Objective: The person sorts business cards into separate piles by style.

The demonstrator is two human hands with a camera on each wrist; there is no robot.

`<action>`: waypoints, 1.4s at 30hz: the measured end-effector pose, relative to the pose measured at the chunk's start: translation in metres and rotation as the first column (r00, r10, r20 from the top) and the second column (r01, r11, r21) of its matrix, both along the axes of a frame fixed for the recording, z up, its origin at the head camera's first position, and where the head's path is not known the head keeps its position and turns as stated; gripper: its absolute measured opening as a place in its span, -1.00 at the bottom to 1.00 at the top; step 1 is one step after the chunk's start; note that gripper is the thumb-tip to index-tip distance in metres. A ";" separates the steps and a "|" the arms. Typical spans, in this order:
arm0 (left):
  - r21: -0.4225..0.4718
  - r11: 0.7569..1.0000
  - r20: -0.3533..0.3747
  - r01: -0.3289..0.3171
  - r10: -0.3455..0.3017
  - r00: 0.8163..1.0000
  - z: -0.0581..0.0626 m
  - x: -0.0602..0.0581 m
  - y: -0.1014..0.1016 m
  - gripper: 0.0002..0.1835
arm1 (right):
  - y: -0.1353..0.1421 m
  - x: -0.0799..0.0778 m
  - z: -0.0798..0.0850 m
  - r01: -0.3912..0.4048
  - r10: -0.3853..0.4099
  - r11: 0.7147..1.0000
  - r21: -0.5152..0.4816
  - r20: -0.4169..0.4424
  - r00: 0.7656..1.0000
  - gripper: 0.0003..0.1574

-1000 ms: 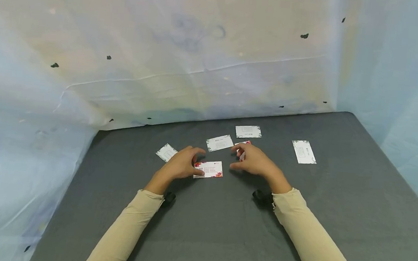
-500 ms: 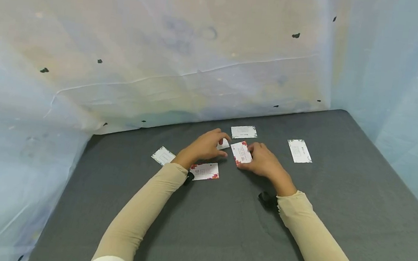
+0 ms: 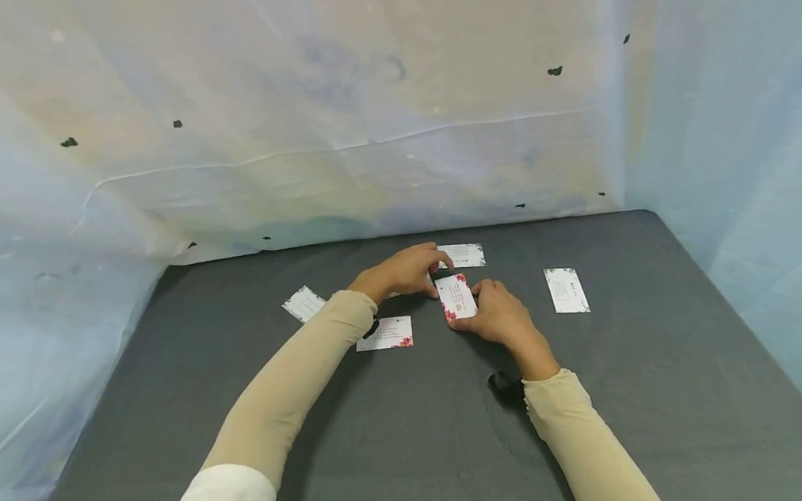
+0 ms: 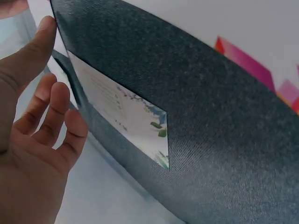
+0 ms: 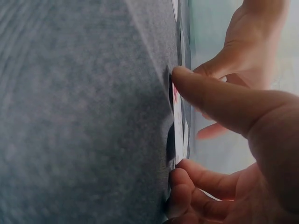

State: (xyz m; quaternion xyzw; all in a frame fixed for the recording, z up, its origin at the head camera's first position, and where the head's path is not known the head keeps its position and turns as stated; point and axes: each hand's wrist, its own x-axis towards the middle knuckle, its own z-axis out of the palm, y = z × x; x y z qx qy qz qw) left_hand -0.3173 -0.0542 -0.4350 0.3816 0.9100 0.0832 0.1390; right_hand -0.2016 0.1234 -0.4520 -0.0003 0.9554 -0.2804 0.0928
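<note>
A red-flowered business card in my right hand
Half closed, thumb and fingers pinch its edges over the gray tabletop; just beside it, my left hand curves, thumb touching a white card, though I cannot tell whether it grips.

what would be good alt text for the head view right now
A person's right hand holds a red-flowered white card by its edges, while the left hand grasps a mostly hidden card beside it. Four more cards lie around the hands on a dark grey table.
</note>
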 end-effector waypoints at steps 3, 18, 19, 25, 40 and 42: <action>-0.008 1.000 0.003 0.006 -0.006 1.000 -0.002 -0.002 0.001 -0.38 | 0.000 0.001 0.002 -0.001 0.001 1.000 -0.004 0.002 1.000 -0.03; -0.034 0.998 0.080 0.053 -0.051 0.996 0.001 0.003 0.007 -0.28 | 0.001 0.001 0.004 -0.038 0.038 0.999 -0.004 -0.006 0.999 -0.09; -0.037 0.998 0.080 0.055 -0.052 0.995 0.000 0.003 0.007 -0.29 | 0.002 0.001 0.004 -0.040 0.040 0.999 -0.010 -0.007 0.999 -0.09; -0.049 0.998 0.085 0.050 -0.046 0.995 -0.002 0.003 0.007 -0.29 | 0.004 0.001 0.003 -0.044 0.044 0.998 -0.047 -0.016 0.999 -0.11; 0.005 1.000 0.084 0.020 -0.020 0.996 -0.008 0.003 0.007 -0.34 | 0.014 0.007 0.006 -0.040 0.040 0.996 -0.079 0.005 0.999 -0.03; 0.003 1.000 0.081 0.008 -0.008 0.997 -0.010 0.003 0.007 -0.35 | 0.015 0.007 0.005 -0.032 0.033 0.996 -0.080 0.009 0.999 -0.04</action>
